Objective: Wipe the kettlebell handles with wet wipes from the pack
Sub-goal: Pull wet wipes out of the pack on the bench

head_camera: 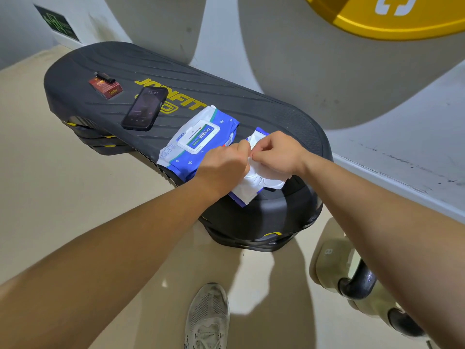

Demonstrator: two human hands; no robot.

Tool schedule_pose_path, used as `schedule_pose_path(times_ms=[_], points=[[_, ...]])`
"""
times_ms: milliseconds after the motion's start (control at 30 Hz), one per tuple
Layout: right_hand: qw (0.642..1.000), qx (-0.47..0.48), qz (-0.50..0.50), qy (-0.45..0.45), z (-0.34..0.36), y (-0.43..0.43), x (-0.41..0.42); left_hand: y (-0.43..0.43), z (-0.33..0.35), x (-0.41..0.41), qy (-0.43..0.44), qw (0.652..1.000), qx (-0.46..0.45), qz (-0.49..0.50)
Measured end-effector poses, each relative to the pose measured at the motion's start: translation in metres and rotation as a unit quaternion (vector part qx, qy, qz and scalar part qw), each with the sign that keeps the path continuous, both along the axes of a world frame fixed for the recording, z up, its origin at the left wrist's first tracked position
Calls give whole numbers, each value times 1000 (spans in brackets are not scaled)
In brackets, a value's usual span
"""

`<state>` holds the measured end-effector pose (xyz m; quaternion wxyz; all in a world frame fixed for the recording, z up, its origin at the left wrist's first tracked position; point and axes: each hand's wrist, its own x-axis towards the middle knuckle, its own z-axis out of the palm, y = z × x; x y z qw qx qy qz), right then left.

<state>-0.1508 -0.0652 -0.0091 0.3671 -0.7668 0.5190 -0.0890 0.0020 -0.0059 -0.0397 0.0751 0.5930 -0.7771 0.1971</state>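
Both hands meet over the black ribbed plastic bench (pixel 105 61). The left hand (pixel 222 163) and right hand (pixel 275 153) have fingers pinched together on a white wet wipe (pixel 261 181), beside the blue-and-white wipe pack (pixel 198 137). A beige kettlebell with black handle (pixel 358 283) stands on the floor, lower right.

Matt black ribbed plastic step board (pixel 100 61), shiny blue and white plastic wipes pack (pixel 198 137) with a smooth white lid, soft white cloth wipe (pixel 261 178), glossy black glass phone (pixel 144 108), shiny dark metal kettlebell handle (pixel 359 285), smooth beige floor (pixel 50 185)
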Motion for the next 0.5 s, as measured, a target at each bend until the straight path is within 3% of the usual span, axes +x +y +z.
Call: schedule_pose_path(times_ms=[167, 267, 333, 500], points=[[999, -19, 2, -25, 5, 1, 2, -1, -10, 3, -121, 990, -57, 35], [1000, -23, 7, -7, 7, -2, 2, -1, -12, 3, -134, 988, -48, 59], [999, -24, 18, 13, 9, -4, 2, 1, -8, 0, -79, 994, -36, 72], [999, -21, 34, 30, 8, -9, -3, 15, -17, -11, 190, 972, -65, 124]])
